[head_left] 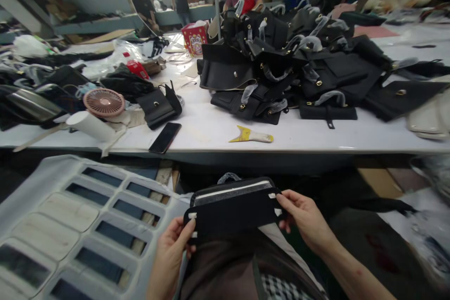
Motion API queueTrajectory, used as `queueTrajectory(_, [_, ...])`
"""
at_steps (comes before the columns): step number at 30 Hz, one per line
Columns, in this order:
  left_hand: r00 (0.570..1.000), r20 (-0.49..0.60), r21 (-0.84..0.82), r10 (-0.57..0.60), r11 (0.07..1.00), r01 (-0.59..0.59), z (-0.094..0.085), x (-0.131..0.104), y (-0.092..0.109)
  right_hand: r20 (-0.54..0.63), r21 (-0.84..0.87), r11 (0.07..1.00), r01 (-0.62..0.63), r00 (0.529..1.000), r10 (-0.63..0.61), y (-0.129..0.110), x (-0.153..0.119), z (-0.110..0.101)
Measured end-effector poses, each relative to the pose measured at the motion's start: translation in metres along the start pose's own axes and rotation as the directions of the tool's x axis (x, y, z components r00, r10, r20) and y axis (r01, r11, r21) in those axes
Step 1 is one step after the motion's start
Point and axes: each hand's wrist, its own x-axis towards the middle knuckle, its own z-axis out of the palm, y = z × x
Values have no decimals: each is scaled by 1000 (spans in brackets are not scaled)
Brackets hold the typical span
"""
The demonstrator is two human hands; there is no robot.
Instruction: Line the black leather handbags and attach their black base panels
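Across the white table (pixel 207 136) lie black bags (pixel 227 72); nearer, the left hand (pixel 174 241) and right hand (pixel 303 215) pinch opposite ends of a black panel (pixel 232 215) (white tabs (pixel 278 212) showing).

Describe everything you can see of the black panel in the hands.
The black panel is a long, matte strip with rounded corners, apparently fabric or soft leather. Two small white patches show near each end. It is held spread out above the lap, its right end slightly higher in the picture. The left hand pinches one end, the right hand the other. Just beyond lies a black-edged piece; whether they are joined is unclear.
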Motion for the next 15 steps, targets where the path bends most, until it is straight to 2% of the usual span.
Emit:
queueTrajectory(3, [997,-9,81,71,994,-70,2,17,6,-155,-133,991,35,986,-55,1,19,-1])
queueTrajectory(5, [995,-12,147,103,984,-100,2,27,7,-198,-214,975,54,975,-98,1,28,0])
queueTrajectory(9, [992,-23,293,121,950,-109,-5,44,7,-219,-291,954,74,965,-142,0,40,1])
queueTrajectory(12, [984,-14,407,177,900,-157,-9,52,7,-229,-306,948,82,961,-157,1,46,0])
queueTrajectory(15, [979,18,412,202,891,-191,-9,58,8,-242,-283,958,44,963,-116,3,48,-2])
